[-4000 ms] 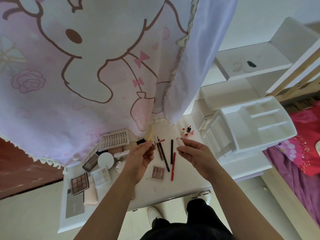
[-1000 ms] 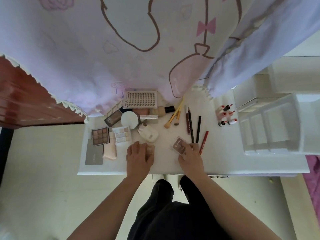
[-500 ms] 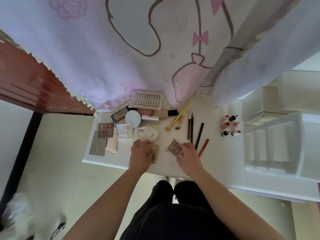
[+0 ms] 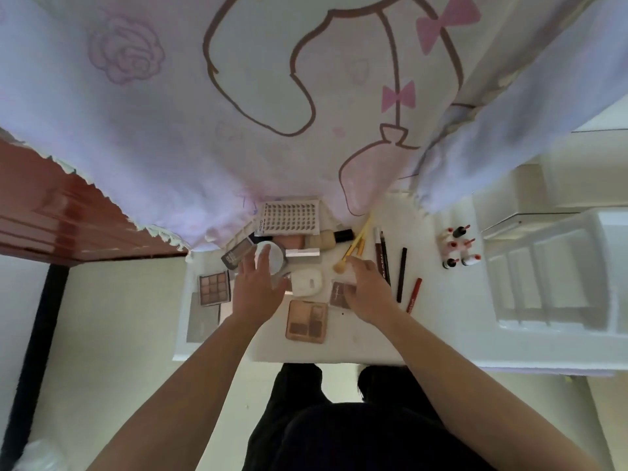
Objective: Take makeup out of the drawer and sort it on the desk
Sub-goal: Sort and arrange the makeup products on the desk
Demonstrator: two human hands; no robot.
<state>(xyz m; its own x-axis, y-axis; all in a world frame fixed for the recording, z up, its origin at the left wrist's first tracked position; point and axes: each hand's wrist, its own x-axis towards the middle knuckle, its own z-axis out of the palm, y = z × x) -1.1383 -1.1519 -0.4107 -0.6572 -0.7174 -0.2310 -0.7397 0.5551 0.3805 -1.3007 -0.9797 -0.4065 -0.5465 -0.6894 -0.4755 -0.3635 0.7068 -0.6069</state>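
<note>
Straight out over the desk (image 4: 343, 350) go both bare forearms, rising from the bottom corners of the view and closing in toward each other. The left hand (image 4: 259, 287) is flat and palm down, its fingers straight and spread and holding nothing. Its fingertips overlap the near edge of a round white compact (image 4: 276, 259). The right hand (image 4: 368, 291) also lies palm down with its back to the camera, and its fingers reach forward. Whether they pinch anything I cannot tell, since that spot is blurred.

Between the two wrists a tan palette (image 4: 307, 321) lies flat on the desk, and neither hand touches it. Just beyond its right corner a small dark palette (image 4: 337, 295) is half covered by the right hand. Directly beyond the tan palette sits a white rounded case (image 4: 307, 283). Farther on are yellow-handled brushes (image 4: 355, 245) and a lash tray (image 4: 289, 219) at the hem of the printed curtain (image 4: 238, 96). Left of the tan palette, past the left hand, lies a nine-pan eyeshadow palette (image 4: 214, 287). To the right of the tan palette are a black pencil (image 4: 402, 274) and a red pencil (image 4: 415, 294), then a cluster of small bottles (image 4: 458, 248). Farthest right stands a white organizer (image 4: 550, 277).
</note>
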